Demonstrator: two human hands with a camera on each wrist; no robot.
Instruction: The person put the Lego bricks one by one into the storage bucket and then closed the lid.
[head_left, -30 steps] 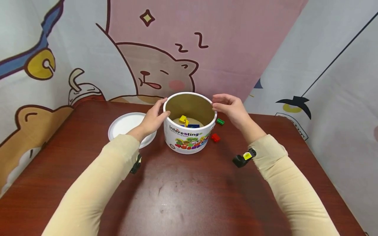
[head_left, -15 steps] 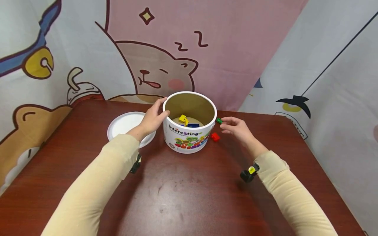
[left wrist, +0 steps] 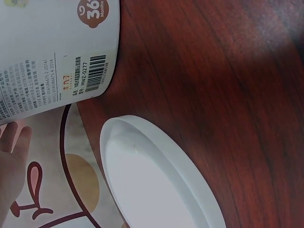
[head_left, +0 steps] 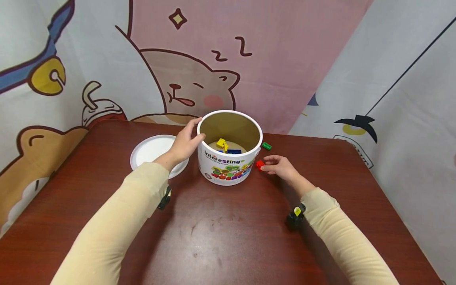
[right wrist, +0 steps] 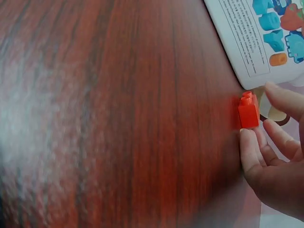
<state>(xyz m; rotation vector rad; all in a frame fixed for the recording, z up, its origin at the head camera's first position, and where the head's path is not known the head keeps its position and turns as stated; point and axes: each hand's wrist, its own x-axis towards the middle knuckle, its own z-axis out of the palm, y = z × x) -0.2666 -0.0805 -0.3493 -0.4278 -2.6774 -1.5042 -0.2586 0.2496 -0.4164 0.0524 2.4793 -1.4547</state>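
A white bucket with a printed label stands upright, holding several yellow and blue building blocks. At its left rim, my left hand rests with thumb and fingers spread; the left wrist view shows its fairly straight fingers at the bucket wall. My right hand is low over the table to the right of the bucket, thumb and fingers apart around a red building block. In the right wrist view, a fingertip meets the block's lower end, and the thumb is spread away from it. A green block lies behind that hand.
A white round lid lies flat to the left of the bucket, partly under my left forearm. The brown wooden table reaches back to a cartoon-printed cloth. A dark wrist camera hangs beneath my right sleeve.
My right hand has come down from the bucket's right rim, past the green block, to the red block. My left hand has stayed at the left rim.
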